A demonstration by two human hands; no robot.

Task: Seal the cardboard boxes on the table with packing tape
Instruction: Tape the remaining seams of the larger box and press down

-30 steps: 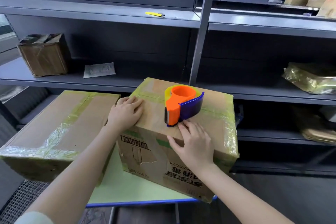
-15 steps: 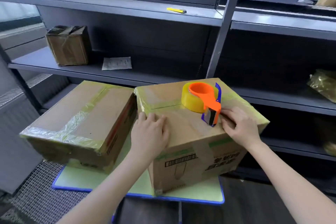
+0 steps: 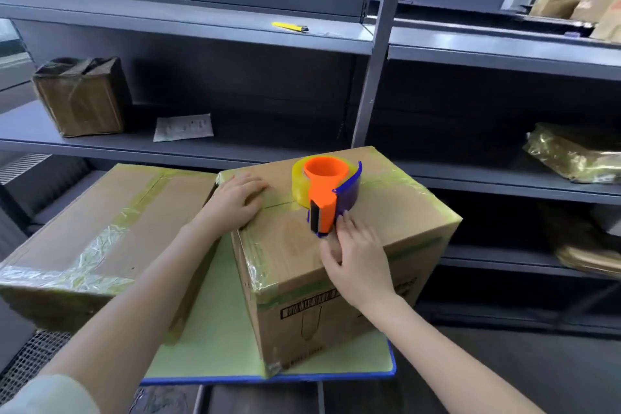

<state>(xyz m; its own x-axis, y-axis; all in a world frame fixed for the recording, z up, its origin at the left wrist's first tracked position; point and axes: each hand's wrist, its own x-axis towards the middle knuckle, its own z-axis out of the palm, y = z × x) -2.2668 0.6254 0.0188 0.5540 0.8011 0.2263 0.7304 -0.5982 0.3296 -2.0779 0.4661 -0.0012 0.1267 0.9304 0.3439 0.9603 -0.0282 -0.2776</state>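
Two taped cardboard boxes stand on a small green table (image 3: 215, 339). On top of the right box (image 3: 336, 279) sits an orange and blue tape dispenser (image 3: 327, 193) with a yellowish roll. My left hand (image 3: 237, 200) lies flat on that box's top near its far left corner. My right hand (image 3: 356, 254) rests on the top near the front edge, fingers spread, its fingertips touching the dispenser's base. The left box (image 3: 97, 232) lies beside it, with shiny tape across its top and front edge.
Grey metal shelving stands right behind the table. It carries a small wrapped box (image 3: 80, 97), a paper slip (image 3: 183, 127), a yellow utility knife (image 3: 289, 27) and plastic-wrapped parcels (image 3: 571, 158) at the right. A metal grate (image 3: 30, 351) lies at lower left.
The right box has been turned on the table under both hands. My left hand has slid to its far left corner, and my right hand is back at the front by the dispenser.
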